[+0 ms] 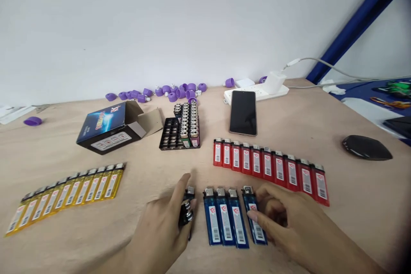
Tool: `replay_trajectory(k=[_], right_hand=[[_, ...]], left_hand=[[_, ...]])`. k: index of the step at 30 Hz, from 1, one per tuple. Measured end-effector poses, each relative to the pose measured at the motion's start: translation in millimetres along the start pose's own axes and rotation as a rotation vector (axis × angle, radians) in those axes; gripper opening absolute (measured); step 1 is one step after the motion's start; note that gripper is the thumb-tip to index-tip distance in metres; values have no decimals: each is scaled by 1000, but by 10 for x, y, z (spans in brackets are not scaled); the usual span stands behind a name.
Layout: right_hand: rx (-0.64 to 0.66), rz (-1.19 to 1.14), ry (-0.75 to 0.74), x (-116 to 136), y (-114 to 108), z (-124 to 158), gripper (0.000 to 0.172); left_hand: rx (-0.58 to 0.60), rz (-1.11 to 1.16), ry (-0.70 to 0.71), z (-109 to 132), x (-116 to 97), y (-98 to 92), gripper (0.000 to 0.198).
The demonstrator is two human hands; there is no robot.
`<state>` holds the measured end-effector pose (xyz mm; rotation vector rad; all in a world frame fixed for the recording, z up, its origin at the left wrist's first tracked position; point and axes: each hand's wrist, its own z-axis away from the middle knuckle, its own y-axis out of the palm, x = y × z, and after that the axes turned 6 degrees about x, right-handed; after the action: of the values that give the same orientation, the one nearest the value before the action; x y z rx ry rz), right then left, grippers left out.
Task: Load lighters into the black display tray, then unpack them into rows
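Three blue lighters [226, 220] lie side by side at the front centre. Just right of them is another blue lighter [256, 218], gripped at its sides by the thumb and fingers of my right hand [282, 218]. My left hand [163, 224] is closed around several lighters [186, 212], whose metal tops show between thumb and fingers; their bodies are mostly hidden. A slanting row of red lighters [267, 163] lies at the right, and a row of yellow lighters [69, 192] at the left. Behind my hands, a black tray [171, 135] holds upright lighters [189, 124] in its right part.
An open dark box [105, 126] lies left of the tray. Purple caps [181, 92] are scattered along the wall. A phone [243, 113] leans against a white power strip [261, 92] with a plugged charger [275, 82]. A black mouse [366, 147] sits far right.
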<state>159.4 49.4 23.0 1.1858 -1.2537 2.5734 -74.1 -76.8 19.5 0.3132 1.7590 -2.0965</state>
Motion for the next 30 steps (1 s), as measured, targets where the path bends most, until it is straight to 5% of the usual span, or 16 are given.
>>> replay_trajectory(k=[5,12,16,21,30], right_hand=[[9,23,-25,-12,5,-48,29],[35,57,-76,77,-18,-12,27],[95,71,-60,97,0,-25,30],[126,103,-49,79,24,-27,30],[143,126,-74,70,40,11,30]], left_hand=[[12,100,49,-13,-11,-12,51],[51,366,125,-26,46,-85,54],[73,352,136,-17,69,-58,69],[53,313,111,-41,23,-54,51],[26,299,109,-44,4,-43,48]])
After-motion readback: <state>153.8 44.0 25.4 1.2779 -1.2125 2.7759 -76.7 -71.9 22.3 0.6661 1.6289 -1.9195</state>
